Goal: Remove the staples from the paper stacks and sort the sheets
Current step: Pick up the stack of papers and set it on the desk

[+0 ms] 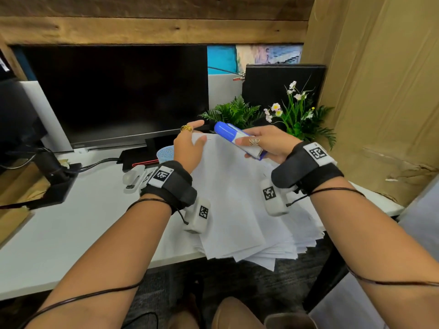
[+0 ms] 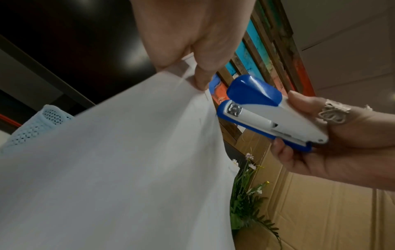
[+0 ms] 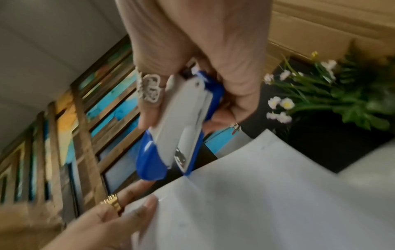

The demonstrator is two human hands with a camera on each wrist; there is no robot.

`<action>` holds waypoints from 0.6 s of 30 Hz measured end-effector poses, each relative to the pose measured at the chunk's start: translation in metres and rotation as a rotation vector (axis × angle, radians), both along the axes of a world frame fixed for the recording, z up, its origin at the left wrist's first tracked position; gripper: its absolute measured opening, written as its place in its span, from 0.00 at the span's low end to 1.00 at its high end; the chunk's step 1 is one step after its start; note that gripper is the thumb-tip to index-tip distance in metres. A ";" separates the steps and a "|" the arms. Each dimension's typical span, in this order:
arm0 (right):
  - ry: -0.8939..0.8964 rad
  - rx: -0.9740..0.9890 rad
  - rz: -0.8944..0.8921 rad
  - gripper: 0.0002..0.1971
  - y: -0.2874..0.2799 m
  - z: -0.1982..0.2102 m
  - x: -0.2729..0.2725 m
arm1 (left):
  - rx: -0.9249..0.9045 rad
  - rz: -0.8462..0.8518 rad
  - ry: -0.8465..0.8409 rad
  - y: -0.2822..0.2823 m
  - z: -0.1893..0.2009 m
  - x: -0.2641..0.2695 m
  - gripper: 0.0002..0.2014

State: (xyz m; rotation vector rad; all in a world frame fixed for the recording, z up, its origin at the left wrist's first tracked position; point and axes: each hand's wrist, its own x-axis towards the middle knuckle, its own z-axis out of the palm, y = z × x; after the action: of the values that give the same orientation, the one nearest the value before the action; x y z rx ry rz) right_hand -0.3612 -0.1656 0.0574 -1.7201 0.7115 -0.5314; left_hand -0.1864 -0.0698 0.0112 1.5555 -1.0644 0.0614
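Left wrist view catches what the head cam can't: the left hand (image 2: 188,38) pinching the top corner of the white paper stack (image 2: 111,160), a thin staple poking out just below the fingertip. Right beside it, the right hand (image 2: 333,145) grips a blue-and-white plastic stapler (image 2: 271,115), metal nose facing the paper's edge.

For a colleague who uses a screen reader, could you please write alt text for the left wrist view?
The left hand pinches the top corner of a white paper stack, while the right hand holds a blue and white stapler with its nose close beside that corner. A pale blue mesh basket and a flowering plant show behind.
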 end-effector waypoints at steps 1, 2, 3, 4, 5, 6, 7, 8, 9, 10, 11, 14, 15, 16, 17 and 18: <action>-0.060 -0.031 -0.072 0.17 -0.003 0.000 0.002 | 0.001 -0.004 0.017 -0.001 -0.001 -0.001 0.18; -0.142 -0.027 -0.158 0.17 -0.006 -0.001 0.005 | 0.001 -0.003 0.033 -0.001 -0.001 -0.001 0.18; -0.231 0.027 -0.231 0.15 -0.008 -0.001 0.007 | -0.003 0.000 0.044 -0.001 -0.002 -0.001 0.18; -0.336 0.130 -0.274 0.15 -0.012 -0.002 0.011 | -0.008 0.002 0.049 -0.001 -0.002 -0.001 0.17; -0.451 0.254 -0.297 0.15 -0.013 -0.003 0.014 | -0.014 0.003 0.043 0.000 -0.003 -0.001 0.17; -0.570 0.378 -0.295 0.14 -0.015 -0.005 0.018 | -0.021 0.001 0.031 0.001 -0.003 -0.001 0.17; -0.677 0.481 -0.276 0.10 -0.014 -0.005 0.020 | -0.026 -0.004 0.019 0.002 -0.003 -0.001 0.16; -0.779 0.565 -0.241 0.08 -0.014 -0.006 0.023 | -0.030 -0.008 0.009 0.003 -0.003 -0.002 0.16; -0.849 0.634 -0.224 0.11 -0.013 -0.006 0.024 | -0.034 -0.009 -0.005 0.004 -0.003 -0.003 0.16; -0.904 0.693 -0.213 0.14 -0.012 -0.004 0.024 | -0.036 -0.008 -0.024 0.004 -0.003 -0.004 0.16; -0.927 0.711 -0.219 0.15 -0.010 -0.001 0.024 | -0.031 -0.008 -0.046 0.005 -0.003 -0.006 0.16; -0.870 0.554 -0.303 0.12 -0.003 0.008 0.027 | -0.003 -0.027 -0.071 0.006 -0.002 -0.011 0.16; -0.839 0.483 -0.340 0.12 -0.001 0.010 0.029 | 0.001 -0.040 -0.071 0.006 -0.001 -0.012 0.16; -0.820 0.418 -0.371 0.11 0.000 0.011 0.032 | 0.001 -0.048 -0.079 0.006 0.000 -0.014 0.16; -0.823 0.361 -0.390 0.10 0.002 0.012 0.035 | -0.001 -0.053 -0.096 0.006 0.000 -0.016 0.16; -0.830 0.305 -0.412 0.09 0.004 0.012 0.038 | -0.004 -0.057 -0.119 0.005 0.001 -0.017 0.16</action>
State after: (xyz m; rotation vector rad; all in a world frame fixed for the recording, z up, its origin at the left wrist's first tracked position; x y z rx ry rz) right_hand -0.3232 -0.1617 0.0699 -0.9265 0.4921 -1.2537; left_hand -0.2030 -0.0643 0.0118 1.5316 -1.2009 0.1181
